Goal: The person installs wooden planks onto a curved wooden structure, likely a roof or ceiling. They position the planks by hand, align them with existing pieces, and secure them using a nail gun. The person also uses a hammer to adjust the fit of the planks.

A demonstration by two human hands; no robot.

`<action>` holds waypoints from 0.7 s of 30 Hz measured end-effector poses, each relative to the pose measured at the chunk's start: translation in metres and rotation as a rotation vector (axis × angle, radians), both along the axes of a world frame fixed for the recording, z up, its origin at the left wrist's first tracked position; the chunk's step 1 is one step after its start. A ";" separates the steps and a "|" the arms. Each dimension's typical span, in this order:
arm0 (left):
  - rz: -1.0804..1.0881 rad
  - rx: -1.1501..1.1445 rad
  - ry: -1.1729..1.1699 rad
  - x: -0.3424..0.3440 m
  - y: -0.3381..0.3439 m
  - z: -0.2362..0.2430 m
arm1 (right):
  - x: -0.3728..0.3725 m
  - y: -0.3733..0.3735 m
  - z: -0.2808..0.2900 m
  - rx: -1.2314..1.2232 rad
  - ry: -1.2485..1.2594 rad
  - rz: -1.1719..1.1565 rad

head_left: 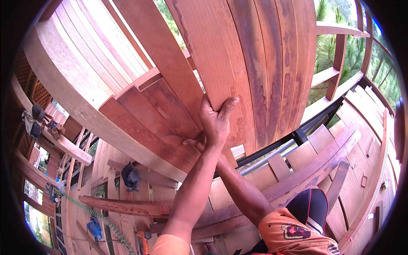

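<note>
My forearms cross in the middle of the view, the left one in front. My left hand (216,121) is closed at the left edge of a wide reddish plank (208,46), its thumb lying on the plank's face. Behind my left wrist, my right hand (195,143) sits low, beside the lower part of a narrower slanting plank (157,46). One of its digits points left over the dark reddish boards (157,110); its other fingers are hidden, so its grip cannot be made out. More stained upright boards (272,63) stand to the right of the wide plank.
A thick pale beam (85,100) curves along the left. Below are floor planks (357,170) with long loose timbers (293,182) lying across them. A blue power tool (94,228), a green coiled hose (100,216) and a dark cap (131,176) are at lower left.
</note>
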State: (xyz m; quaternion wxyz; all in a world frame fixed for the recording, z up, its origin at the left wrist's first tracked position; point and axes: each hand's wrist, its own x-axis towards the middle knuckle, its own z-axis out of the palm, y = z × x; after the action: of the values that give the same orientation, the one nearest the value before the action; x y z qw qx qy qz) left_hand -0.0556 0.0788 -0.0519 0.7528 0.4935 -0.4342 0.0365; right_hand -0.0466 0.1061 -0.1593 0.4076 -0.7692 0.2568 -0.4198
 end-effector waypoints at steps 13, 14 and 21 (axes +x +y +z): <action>0.744 0.010 -0.876 0.035 -0.031 0.032 | 0.017 -0.007 -0.012 0.058 0.035 0.132; 0.737 0.016 -0.943 0.035 -0.030 0.037 | 0.018 -0.008 -0.014 0.067 0.036 0.155; 0.862 0.084 -1.148 0.039 -0.035 0.047 | 0.024 -0.012 -0.010 0.047 -0.018 0.072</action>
State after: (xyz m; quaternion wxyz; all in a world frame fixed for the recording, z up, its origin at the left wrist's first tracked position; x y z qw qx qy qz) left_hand -0.0170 0.0434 -0.0047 0.3048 0.5525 -0.5293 0.5672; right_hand -0.0229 0.0938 -0.1689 0.4429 -0.7642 0.2349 -0.4057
